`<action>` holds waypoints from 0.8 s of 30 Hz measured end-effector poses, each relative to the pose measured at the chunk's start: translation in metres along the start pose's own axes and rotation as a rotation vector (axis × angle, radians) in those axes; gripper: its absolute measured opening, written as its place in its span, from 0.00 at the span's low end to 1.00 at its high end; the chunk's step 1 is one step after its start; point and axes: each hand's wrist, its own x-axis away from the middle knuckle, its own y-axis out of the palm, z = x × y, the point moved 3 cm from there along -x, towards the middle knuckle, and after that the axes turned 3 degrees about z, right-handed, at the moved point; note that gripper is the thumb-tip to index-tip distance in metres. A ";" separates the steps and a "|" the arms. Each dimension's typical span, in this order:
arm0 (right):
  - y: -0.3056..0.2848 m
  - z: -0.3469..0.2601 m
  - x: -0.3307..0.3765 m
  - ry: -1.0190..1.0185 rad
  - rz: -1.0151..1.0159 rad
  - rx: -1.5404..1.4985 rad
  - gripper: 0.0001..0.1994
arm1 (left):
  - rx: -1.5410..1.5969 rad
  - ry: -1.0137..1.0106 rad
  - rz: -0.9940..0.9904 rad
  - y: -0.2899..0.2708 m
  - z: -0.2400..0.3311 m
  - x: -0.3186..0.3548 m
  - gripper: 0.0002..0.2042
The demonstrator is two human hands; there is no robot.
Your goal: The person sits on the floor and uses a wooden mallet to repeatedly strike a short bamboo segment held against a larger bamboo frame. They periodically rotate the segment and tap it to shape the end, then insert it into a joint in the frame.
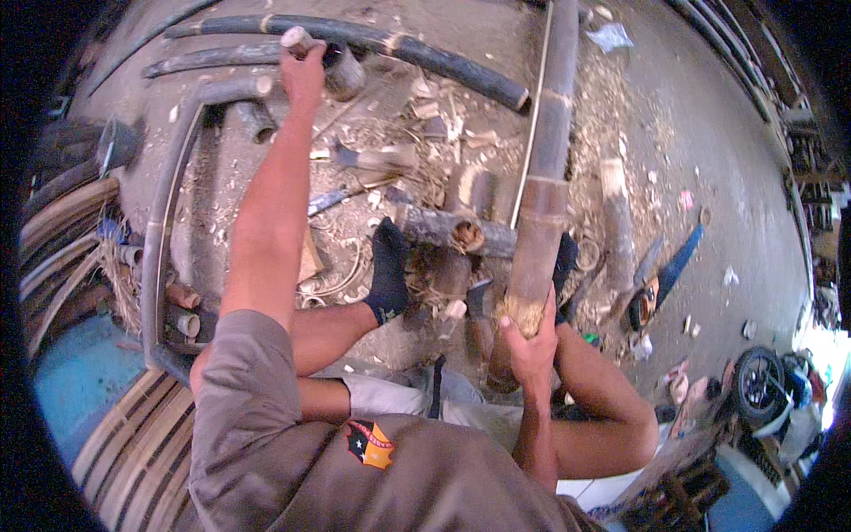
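My left hand is stretched far forward, its fingers closed round a short round piece of wood with a pale cut end. Right beside that hand stands a stubby dark wooden block. A long thick brown bamboo pole slopes from the top of the view down between my legs. My right hand grips it near its lower end, thumb on top, next to a rough yellowish shaved patch. Under the pole lies a crosswise log with a hollow stub facing up.
Wood shavings cover the floor between my feet. A handsaw with a blue blade lies at right, near a short upright-lying log. Dark poles stretch across the far side. A bamboo frame and slatted bench are at left.
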 end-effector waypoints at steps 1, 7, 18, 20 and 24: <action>-0.002 0.001 0.001 -0.020 0.044 -0.030 0.46 | 0.005 -0.009 -0.004 0.013 0.011 0.013 0.28; -0.013 0.021 0.020 -0.172 0.193 -0.117 0.49 | -0.464 0.565 -0.102 0.006 0.059 0.009 0.27; -0.022 0.065 0.114 -0.394 0.407 -0.329 0.48 | 0.481 0.776 -0.998 -0.012 0.219 0.346 0.31; -0.019 0.065 0.127 -0.352 0.356 -0.346 0.48 | 0.318 0.931 -1.163 -0.023 0.204 0.387 0.33; -0.020 0.069 0.139 -0.310 0.248 -0.322 0.49 | 0.310 0.896 -1.285 -0.040 0.189 0.416 0.36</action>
